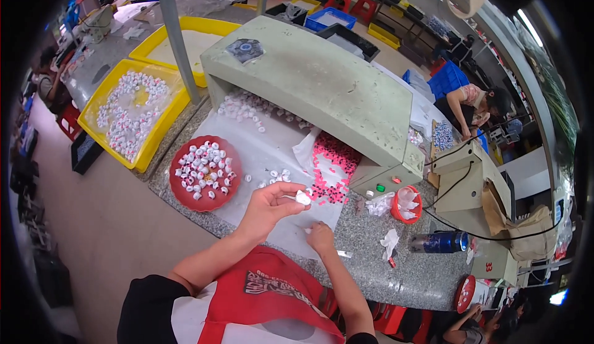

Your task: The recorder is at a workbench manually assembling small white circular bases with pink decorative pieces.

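Left hand (267, 211) pinches a white piece (303, 198) between thumb and forefinger, raised over the paper (275, 144) just in front of the pink parts (334, 161). Right hand (320, 237) low near the paper's front edge, fingers curled; can't tell if it grips anything.

Surroundings: red plate (199, 206) of white pieces to the left, a few loose ones between it and the pink parts. Grey hood (309, 78) straddles the back of the paper, roofing over more white pieces and partly hiding them. Yellow tray (176, 99), also loaded with white pieces, at far left; second yellow tray (210, 26) behind it, with a metal post (175, 31) cutting across the view.

Right side of the table (371, 279): green cap (380, 188) by the hood's foot, red cup (395, 206) stuffed with white scraps, crumpled tissue (390, 241), blue bottle (436, 242) on its side. Black cable (448, 226) loops past a pale metal box (461, 186). Co-worker (475, 99) bends over beyond it.
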Demonstrator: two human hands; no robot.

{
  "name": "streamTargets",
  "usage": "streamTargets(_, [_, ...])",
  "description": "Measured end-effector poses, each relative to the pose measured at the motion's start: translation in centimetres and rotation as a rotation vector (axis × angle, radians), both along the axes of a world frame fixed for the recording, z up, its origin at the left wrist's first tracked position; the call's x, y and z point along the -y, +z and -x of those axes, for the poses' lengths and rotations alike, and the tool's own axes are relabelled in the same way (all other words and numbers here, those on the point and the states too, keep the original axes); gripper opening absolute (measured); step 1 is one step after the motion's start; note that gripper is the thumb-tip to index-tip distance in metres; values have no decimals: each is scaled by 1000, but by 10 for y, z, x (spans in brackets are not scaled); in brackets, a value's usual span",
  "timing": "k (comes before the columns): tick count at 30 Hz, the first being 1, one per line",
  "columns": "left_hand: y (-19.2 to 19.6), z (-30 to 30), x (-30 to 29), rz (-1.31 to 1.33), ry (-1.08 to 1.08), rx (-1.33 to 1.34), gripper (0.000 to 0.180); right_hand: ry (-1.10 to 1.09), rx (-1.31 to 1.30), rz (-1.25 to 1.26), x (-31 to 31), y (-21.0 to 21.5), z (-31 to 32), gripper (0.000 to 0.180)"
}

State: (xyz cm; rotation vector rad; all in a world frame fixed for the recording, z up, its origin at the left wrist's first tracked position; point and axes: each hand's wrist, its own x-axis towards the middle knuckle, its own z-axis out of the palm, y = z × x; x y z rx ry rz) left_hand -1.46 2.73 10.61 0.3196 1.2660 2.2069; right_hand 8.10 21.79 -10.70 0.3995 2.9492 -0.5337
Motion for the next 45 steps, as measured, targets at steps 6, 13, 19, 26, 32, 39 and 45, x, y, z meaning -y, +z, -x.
streamTargets(6, [-4,-3,2,79,42,-130,32,-691,-305,1273,12,123,-3,15])
streamTargets(13, [7,-19,-18,112,0,-345,29,-374,-721,1360,59,248,-5,8])
streamTargets(19, [14,-20,-12,157,-4,-514,26,-501,-696,1351,61,241,-8,9])
streamTargets(26, [17,-21,-8,3,-85,-314,25,-438,-794,1084,70,231,-15,15])
streamTargets(32, [21,-27,-11,107,-76,-468,24,-359,-768,979,62,243,-19,17])
streamTargets(39, [14,-30,-17,126,-1,-632,23,-264,-775,833,51,240,-16,13])
streamTargets(45, [12,-29,-19,116,3,-580,21,-275,-752,868,49,237,-13,13])
